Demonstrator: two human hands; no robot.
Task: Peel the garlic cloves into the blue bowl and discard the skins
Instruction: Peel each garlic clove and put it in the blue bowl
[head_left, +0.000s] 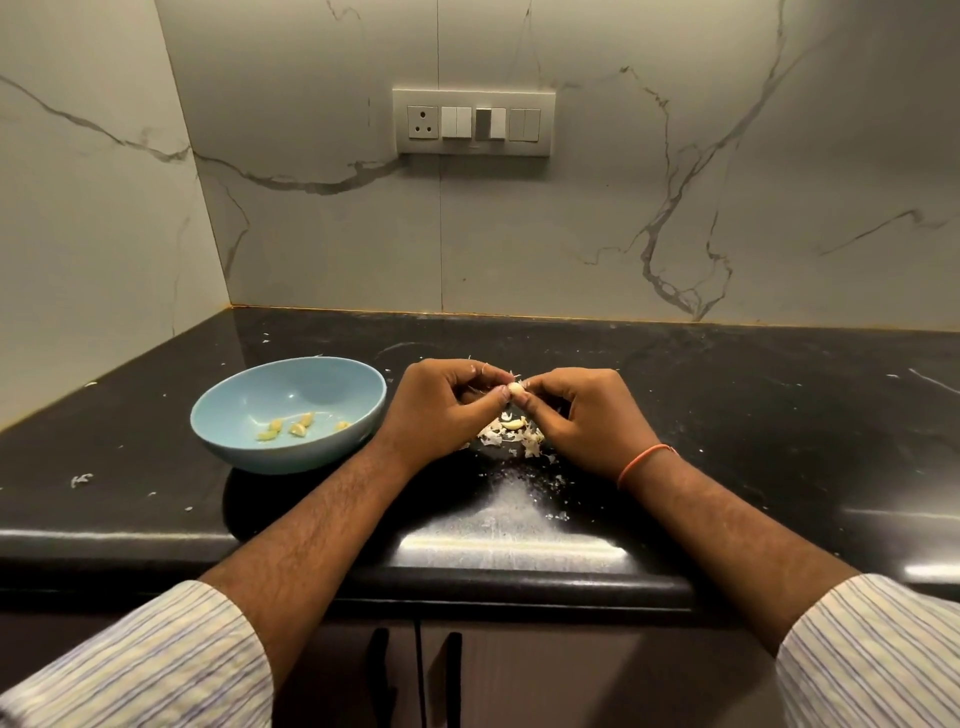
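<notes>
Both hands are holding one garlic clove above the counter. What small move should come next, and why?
Probably pull the last skin off the clove, letting it fall on the pile of skins below. The left hand and right hand both pinch it, and bits of skin seem to cling to it still. The peeled clove can then go left into the blue bowl, which already holds a few.

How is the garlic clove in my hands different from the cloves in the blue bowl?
The pale whitish garlic clove is pinched between the left hand and right hand above the black counter; the yellowish peeled cloves lie loose in the round blue bowl. It is one; they are several. All are small.
</notes>
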